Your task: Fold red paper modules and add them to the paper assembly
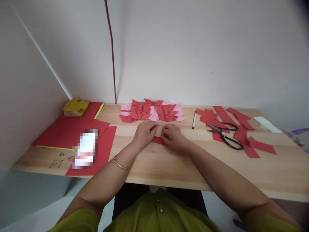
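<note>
A small piece of red paper (157, 140) lies on the wooden table between my hands, partly covered by them. My left hand (145, 132) is closed, its fingers curled at the paper's left end and its thumb close to the forefinger. On the paper's right end, my right hand (173, 136) presses with bent fingers. Just beyond them stand rows of folded red and pink paper pieces (166, 112), close against the wall. The fingertips partly hide how the paper is folded.
Black-handled scissors (220, 132) lie open at right among red paper scraps (251, 146), near a pen (194, 120). A white strip (267, 124) is farther right. At left are red sheets (106, 145), a yellow packet (76, 107) and a blurred-out phone-like object (85, 149).
</note>
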Demonstrator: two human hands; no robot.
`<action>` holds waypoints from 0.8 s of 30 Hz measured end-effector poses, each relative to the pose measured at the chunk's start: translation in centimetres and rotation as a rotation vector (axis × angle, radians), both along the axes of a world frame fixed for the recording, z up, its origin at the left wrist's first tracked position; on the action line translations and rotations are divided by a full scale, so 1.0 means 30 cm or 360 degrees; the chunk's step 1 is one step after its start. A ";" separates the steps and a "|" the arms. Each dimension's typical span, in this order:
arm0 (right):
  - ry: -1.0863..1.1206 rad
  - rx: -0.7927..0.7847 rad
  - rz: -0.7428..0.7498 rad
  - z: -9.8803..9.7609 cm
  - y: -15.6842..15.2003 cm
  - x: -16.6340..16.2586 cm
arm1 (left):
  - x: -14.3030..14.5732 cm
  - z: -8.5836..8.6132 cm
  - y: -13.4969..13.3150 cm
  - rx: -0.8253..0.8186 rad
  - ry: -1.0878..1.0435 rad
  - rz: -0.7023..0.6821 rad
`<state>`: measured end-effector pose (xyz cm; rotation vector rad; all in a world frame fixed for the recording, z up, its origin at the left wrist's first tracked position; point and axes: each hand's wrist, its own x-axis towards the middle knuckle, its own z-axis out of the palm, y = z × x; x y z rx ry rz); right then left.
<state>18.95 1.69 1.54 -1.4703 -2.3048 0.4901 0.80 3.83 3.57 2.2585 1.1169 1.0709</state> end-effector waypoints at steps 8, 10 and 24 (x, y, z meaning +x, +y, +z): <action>-0.0086 -0.0056 -0.0055 0.005 0.000 -0.012 | 0.015 -0.061 -0.016 -0.0132 0.0866 -0.0266; -0.0059 -0.0063 -0.0088 0.005 0.000 -0.012 | 0.013 -0.069 -0.018 -0.0121 0.0921 -0.0281; -0.0058 -0.0088 0.0207 0.017 0.020 0.044 | 0.006 -0.061 -0.073 0.0069 0.1219 -0.0294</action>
